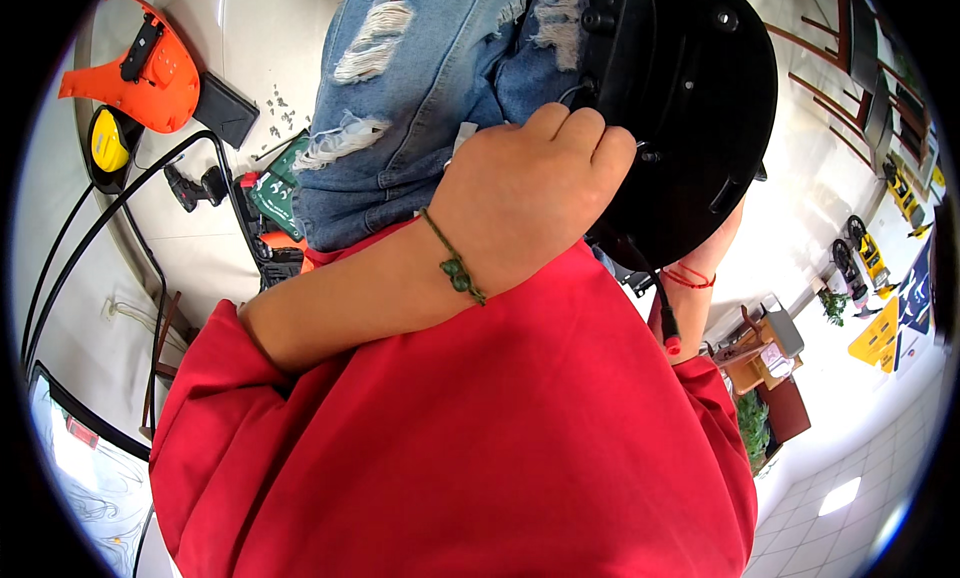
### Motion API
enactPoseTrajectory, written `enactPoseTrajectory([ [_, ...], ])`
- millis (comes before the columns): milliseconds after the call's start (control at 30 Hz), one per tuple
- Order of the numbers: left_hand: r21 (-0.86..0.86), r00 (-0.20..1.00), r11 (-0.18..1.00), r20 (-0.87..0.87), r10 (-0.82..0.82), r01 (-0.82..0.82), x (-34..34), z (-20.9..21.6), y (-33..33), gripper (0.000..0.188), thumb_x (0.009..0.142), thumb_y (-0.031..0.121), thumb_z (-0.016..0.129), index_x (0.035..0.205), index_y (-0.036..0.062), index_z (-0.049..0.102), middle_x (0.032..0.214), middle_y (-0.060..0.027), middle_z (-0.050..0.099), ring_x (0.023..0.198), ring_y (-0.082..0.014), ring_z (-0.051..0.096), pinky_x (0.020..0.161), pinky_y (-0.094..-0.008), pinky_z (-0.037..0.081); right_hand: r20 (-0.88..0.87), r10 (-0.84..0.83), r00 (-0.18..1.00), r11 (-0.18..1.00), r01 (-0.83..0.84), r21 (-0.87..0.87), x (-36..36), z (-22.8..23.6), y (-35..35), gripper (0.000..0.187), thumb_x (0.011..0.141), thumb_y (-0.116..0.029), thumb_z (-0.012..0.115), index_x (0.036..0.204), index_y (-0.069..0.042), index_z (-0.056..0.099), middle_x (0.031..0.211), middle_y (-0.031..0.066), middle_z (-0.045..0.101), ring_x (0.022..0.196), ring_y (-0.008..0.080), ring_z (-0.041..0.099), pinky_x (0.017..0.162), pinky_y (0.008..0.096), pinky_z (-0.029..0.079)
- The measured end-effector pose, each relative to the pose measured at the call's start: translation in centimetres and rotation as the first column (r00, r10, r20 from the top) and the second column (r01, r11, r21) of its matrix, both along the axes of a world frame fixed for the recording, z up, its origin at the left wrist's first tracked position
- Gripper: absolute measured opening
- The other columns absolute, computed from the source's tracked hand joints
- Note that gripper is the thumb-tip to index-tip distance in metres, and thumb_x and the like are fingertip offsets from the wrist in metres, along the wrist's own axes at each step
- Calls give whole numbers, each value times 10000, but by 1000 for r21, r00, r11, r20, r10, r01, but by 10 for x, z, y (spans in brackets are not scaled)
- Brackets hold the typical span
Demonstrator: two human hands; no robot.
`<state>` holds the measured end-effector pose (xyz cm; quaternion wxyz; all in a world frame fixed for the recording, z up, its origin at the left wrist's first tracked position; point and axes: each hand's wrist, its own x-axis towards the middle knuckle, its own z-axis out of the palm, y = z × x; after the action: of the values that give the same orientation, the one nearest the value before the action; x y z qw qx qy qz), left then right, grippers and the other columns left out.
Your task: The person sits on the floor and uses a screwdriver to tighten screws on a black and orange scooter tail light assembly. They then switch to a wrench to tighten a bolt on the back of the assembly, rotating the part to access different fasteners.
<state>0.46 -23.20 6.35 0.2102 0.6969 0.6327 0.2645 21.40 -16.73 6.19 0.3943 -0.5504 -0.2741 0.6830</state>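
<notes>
A glossy black moulded shell with screw holes lies over my lap, against my ripped blue jeans. My left hand is closed at its near left edge, fingers curled down. What they pinch is hidden; a thin wire shows just beyond the knuckles. My right forearm reaches up under the shell's right side, and only the wrist and part of my right hand show. Its fingers are hidden behind the shell. A black cable with a red-tipped connector hangs from the shell's near edge.
On the floor at left lie an orange panel, a flat black box, scattered screws, a power drill and a green packet. A black tubular frame rises at left. Wooden chairs stand far right.
</notes>
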Motion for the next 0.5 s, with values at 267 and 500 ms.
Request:
enactPoseTrajectory([
  [267,102,1000,995,3,9,-9,-1,-2,5,104,806,130,656,887,103,596,762,-2,479,708,-139,551,538,-253,483,96,2,995,1000,-4,20,1,-2,1,365,1008,-283,438,1128,-19,659,1051,63,702,988,178,648,920,314,490],
  [500,77,999,997,-32,-5,8,-2,1,8,113,797,118,660,888,103,595,764,-6,492,707,-150,564,539,-262,490,49,44,998,999,-45,21,-2,-1,3,348,1010,-288,432,1057,-17,646,995,72,691,950,173,646,891,306,496],
])
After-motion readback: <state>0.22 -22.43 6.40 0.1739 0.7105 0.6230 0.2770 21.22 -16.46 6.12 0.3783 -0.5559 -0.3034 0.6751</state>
